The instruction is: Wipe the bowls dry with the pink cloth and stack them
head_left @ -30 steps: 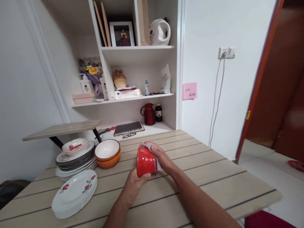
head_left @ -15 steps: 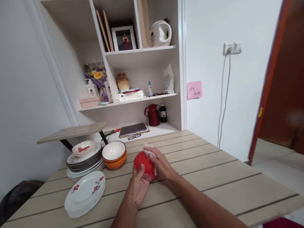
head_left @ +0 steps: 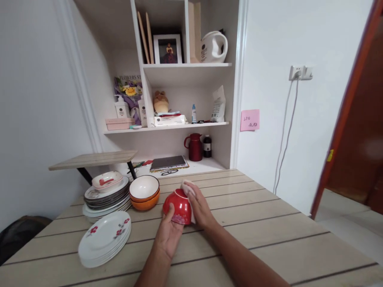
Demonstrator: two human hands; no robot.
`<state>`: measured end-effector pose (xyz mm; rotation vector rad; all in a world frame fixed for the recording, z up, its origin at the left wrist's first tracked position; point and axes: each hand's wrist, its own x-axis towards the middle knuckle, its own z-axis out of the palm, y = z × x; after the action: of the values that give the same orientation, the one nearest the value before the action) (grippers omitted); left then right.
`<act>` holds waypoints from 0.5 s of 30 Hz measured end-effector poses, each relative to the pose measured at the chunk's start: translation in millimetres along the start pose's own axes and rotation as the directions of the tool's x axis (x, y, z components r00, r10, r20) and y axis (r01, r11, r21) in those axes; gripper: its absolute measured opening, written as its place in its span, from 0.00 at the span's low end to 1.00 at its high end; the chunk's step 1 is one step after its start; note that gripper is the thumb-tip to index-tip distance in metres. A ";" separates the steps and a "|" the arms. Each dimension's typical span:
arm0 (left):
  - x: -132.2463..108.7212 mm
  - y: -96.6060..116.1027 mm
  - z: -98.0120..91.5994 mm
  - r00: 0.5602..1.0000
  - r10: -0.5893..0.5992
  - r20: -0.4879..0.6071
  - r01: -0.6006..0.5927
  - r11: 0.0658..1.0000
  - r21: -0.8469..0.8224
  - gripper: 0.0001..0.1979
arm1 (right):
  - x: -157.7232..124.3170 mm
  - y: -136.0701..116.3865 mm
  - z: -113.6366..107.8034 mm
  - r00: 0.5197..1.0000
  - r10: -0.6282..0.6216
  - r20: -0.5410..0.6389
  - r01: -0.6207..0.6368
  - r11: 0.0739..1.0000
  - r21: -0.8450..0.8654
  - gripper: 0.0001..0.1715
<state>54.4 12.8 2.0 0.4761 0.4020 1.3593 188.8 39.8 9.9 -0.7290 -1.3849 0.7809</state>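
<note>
A red bowl (head_left: 178, 206) with a flower print is held upside down just above the wooden table (head_left: 269, 223). My left hand (head_left: 169, 234) cups it from below, fingers wrapped on its side. My right hand (head_left: 200, 207) presses a small pale cloth (head_left: 187, 186) against the bowl's right side and foot ring. Both hands are closed around what they hold.
To the left stand orange bowls with white insides (head_left: 144, 193), a pile of mixed plates with a small dish on top (head_left: 105, 193), and a stack of white flowered plates (head_left: 104, 238). Behind is a white shelf unit (head_left: 185, 67) with a red jug (head_left: 195, 146).
The bowl has been turned in my hands from lying on its side to bottom-up, and my right hand with the cloth has slid around its side. The camera view shifted slightly left.
</note>
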 end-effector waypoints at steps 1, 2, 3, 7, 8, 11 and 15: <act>-2.5 -0.3 3.5 1.000 -0.003 0.022 0.003 1.000 -0.007 0.21 | 1.3 3.1 -4.5 0.992 0.127 -0.025 -0.120 0.977 0.178 0.25; -5.1 -0.8 6.1 0.999 -0.008 0.046 0.008 1.000 -0.006 0.23 | 1.9 5.5 -8.3 0.972 0.235 -0.015 -0.218 0.923 0.315 0.27; -7.4 -1.4 7.8 0.997 -0.013 0.075 0.013 1.000 0.000 0.24 | 1.9 7.0 -11.5 0.949 0.315 0.006 -0.291 0.869 0.401 0.28; -15.1 -3.0 8.1 0.975 -0.035 0.219 0.023 0.998 0.060 0.29 | 0.0 7.2 -20.1 0.878 0.473 0.073 -0.442 0.743 0.502 0.24; -16.6 -2.9 7.4 0.965 -0.046 0.258 0.025 0.996 0.084 0.30 | -0.3 6.2 -21.4 0.859 0.503 0.093 -0.474 0.715 0.514 0.22; -19.8 -0.8 5.2 0.932 -0.088 0.352 0.032 0.986 0.162 0.34 | 0.0 1.3 -22.7 0.802 0.573 0.168 -0.560 0.625 0.544 0.22; -21.1 2.5 2.1 0.902 -0.100 0.421 0.016 0.980 0.197 0.35 | 1.7 -9.2 -21.0 0.790 0.578 0.205 -0.572 0.575 0.584 0.21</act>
<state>49.9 -7.8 5.2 0.8956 0.1778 1.1214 210.3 36.2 17.2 -0.6395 -0.7538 1.6687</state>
